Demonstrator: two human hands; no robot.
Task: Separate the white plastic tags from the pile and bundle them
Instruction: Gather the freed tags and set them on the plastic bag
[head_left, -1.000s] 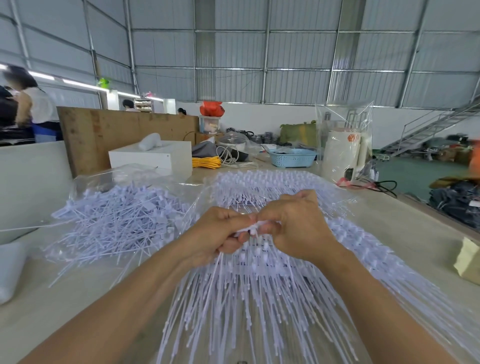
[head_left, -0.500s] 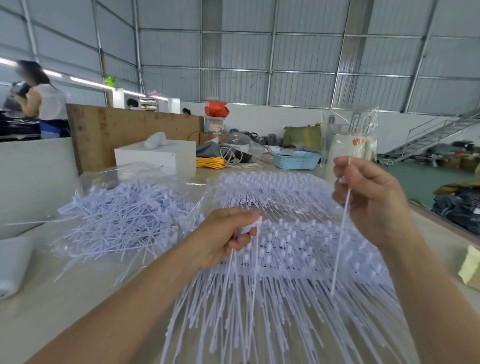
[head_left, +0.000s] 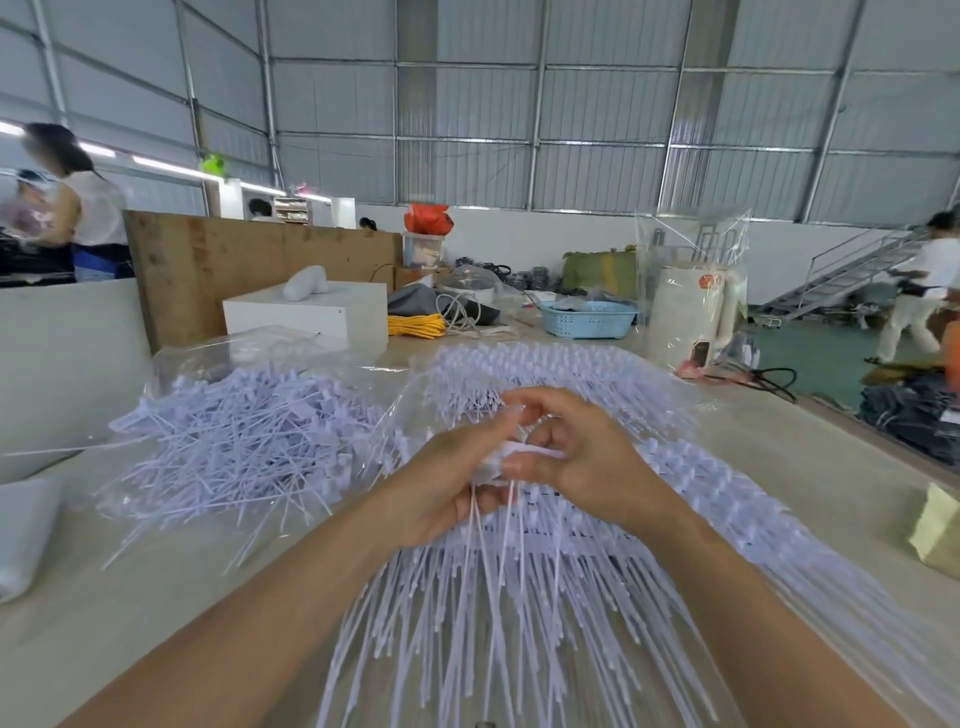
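Half a second earlier apart, the right hand (head_left: 582, 457) had returned to the left hand (head_left: 452, 483), fingers of both pinching the small bundle (head_left: 511, 460) above the tag pile (head_left: 597, 597), likely adding another tag.

Hands — two: left hand (head_left: 447, 483), right hand (head_left: 582, 462), both at one small bunch of tags (head_left: 511, 457).
White plastic tags — far too many to count; two masses: loose heap (head_left: 244, 441) on clear plastic at left, combed rows (head_left: 597, 545) at centre.
Blue basket (head_left: 589, 318) — one.
White box (head_left: 311, 317) — one.
Yellow cord coil (head_left: 415, 326) — one.
Wooden board (head_left: 249, 260) — one.
Bagged white appliance (head_left: 691, 312) — one.
Other people in view — at least five, some blurred.
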